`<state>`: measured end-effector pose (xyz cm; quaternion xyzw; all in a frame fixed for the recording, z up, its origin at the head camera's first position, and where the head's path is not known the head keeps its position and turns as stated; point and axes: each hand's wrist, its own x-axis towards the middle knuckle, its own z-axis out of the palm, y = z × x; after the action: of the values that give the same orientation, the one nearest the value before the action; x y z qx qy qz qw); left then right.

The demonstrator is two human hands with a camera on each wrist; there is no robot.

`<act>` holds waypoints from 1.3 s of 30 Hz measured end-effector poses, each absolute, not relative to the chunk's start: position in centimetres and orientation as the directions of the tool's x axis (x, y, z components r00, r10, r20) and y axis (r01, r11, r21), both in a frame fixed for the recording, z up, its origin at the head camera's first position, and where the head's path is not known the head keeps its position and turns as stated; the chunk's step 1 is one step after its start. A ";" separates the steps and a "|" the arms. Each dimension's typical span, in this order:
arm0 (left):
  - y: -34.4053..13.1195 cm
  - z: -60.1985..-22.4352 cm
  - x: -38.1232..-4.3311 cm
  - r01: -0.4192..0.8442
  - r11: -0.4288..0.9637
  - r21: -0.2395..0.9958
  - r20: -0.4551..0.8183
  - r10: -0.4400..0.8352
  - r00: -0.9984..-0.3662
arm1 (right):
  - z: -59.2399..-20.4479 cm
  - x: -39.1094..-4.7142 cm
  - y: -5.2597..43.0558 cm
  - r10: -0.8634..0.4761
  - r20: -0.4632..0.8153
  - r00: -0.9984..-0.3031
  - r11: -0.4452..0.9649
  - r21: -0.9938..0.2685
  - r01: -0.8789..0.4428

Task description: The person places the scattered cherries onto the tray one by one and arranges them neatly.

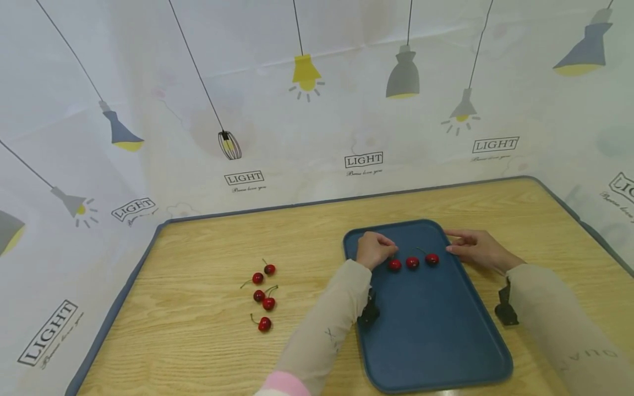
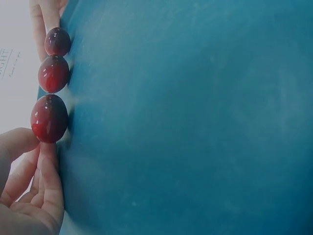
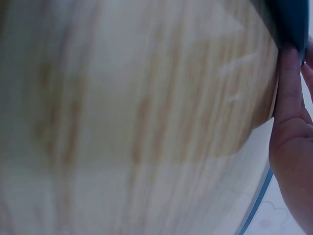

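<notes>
In the head view my left hand [image 1: 373, 250] reaches over the upper part of the blue tray [image 1: 421, 330]. Its thumb and fingertips pinch at the leftmost of three red cherries lined up there, a cherry [image 1: 394, 265] shown closest in the left wrist view. Beside it lie a middle cherry [image 1: 413, 263] and a right cherry [image 1: 432, 259] with a thin stem. My right hand [image 1: 477, 248] is at the tray's upper right edge, thumb and index finger extended against the rim. The right wrist view shows that hand [image 3: 293, 132] at the tray edge [image 3: 293, 24].
Several more stemmed cherries lie in a loose column on the wooden table [image 1: 198, 308], left of the tray, among them a lowest cherry [image 1: 264, 324]. A white cloth backdrop [image 1: 307, 126] printed with lamps stands around the table's back and sides.
</notes>
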<state>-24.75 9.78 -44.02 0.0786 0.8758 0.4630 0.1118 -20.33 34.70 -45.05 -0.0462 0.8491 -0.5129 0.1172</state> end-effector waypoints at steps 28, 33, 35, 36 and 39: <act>9.0 -43.5 -24.4 0.070 0.561 0.825 -0.114 0.286 -0.951 | -45.0 -20.1 34.7 -0.194 -0.146 -0.970 0.511 -0.859 0.027; 8.4 -42.7 -24.5 0.089 0.575 0.813 -0.122 0.318 -0.940 | -45.1 -20.0 34.7 -0.196 -0.144 -0.970 0.507 -0.862 0.026; 8.2 -42.3 -24.5 0.104 0.579 0.809 -0.122 0.338 -0.933 | -45.0 -20.0 34.8 -0.192 -0.143 -0.971 0.511 -0.859 0.026; 8.0 -42.2 -24.6 0.112 0.576 0.809 -0.121 0.350 -0.929 | -45.0 -20.1 34.7 -0.191 -0.143 -0.971 0.511 -0.859 0.026; 7.4 -41.6 -24.8 0.132 0.566 0.814 -0.120 0.385 -0.915 | -45.0 -20.1 34.7 -0.188 -0.145 -0.971 0.513 -0.858 0.029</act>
<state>-24.80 7.45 -41.63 0.1480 0.8732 0.4416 0.1437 -20.12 34.71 -44.99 -0.0459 0.8627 -0.4914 0.1103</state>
